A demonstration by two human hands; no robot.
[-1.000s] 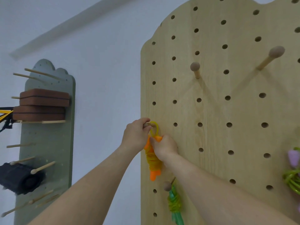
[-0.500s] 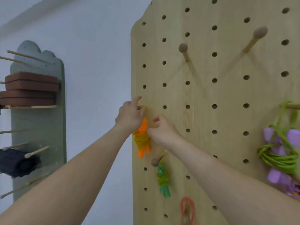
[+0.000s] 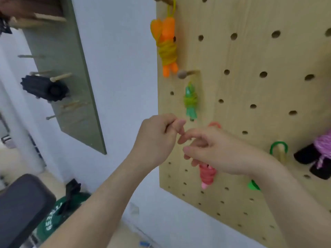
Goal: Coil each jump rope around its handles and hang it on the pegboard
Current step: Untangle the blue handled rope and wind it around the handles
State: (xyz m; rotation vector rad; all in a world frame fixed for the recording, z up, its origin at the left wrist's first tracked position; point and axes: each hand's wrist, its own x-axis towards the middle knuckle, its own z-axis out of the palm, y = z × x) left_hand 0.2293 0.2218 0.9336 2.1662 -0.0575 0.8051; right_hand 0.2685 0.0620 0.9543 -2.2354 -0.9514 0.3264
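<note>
The orange jump rope [image 3: 166, 47], its yellow cord coiled round the handles, hangs by a loop from a peg at the top left of the wooden pegboard [image 3: 250, 51]. Below it a green coiled rope [image 3: 190, 102] hangs from another peg [image 3: 182, 74]. A red coiled rope [image 3: 206, 174] hangs lower, partly hidden behind my right hand [image 3: 211, 149], whose fingers are loosely apart and hold nothing. My left hand [image 3: 157, 138] is curled shut and empty, just left of the right one. Both hands are well below the orange rope.
Further right on the board are a green loop [image 3: 278, 147] over a peg and a purple-corded rope with black handles [image 3: 322, 151]. A grey-green pegboard [image 3: 71, 86] with a black roller [image 3: 44, 88] hangs at left. Below lie a dark padded bench [image 3: 21, 203] and a green weight plate [image 3: 53, 221].
Both hands have let go of the orange rope, which now hangs on its peg, and have dropped down. The view has tilted downwards, bringing the lower ropes and the floor into sight.
</note>
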